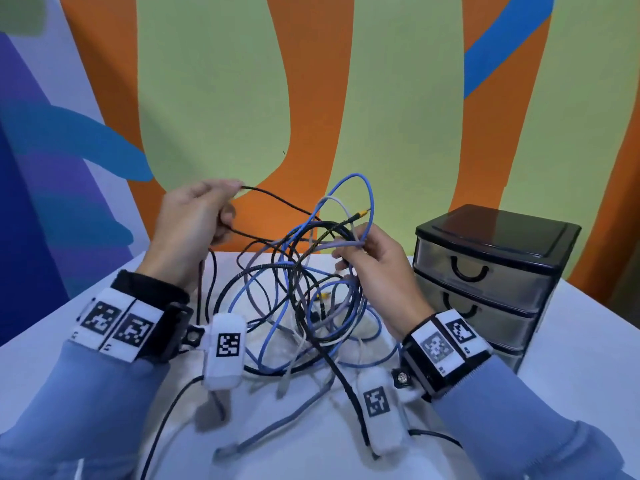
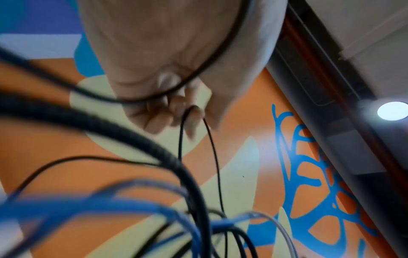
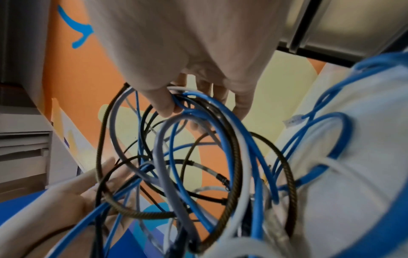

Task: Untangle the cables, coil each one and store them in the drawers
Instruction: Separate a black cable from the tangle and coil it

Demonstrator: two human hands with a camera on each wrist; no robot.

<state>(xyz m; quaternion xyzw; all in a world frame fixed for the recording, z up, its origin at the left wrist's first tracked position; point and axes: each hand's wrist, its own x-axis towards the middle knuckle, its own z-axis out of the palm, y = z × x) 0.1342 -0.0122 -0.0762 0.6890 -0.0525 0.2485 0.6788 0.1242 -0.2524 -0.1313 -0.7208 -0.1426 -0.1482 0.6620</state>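
A tangle of blue, grey and black cables (image 1: 304, 299) hangs above the white table (image 1: 571, 393), partly lifted. My left hand (image 1: 197, 223) is raised at the left and pinches a thin black cable (image 1: 277, 200) that runs right into the tangle; in the left wrist view that thin black cable (image 2: 212, 157) loops round my fingertips (image 2: 187, 118). My right hand (image 1: 374, 258) grips a bunch of blue, grey and braided black loops (image 3: 198, 111) at the tangle's top right. A braided cable with a yellow-tipped plug (image 1: 362, 213) pokes up beside it.
A black three-drawer unit (image 1: 485, 282) with translucent fronts stands at the table's right, all drawers closed. Loose cable ends and grey plugs (image 1: 228, 452) trail over the near table. A painted orange, green and blue wall (image 1: 398, 98) lies right behind.
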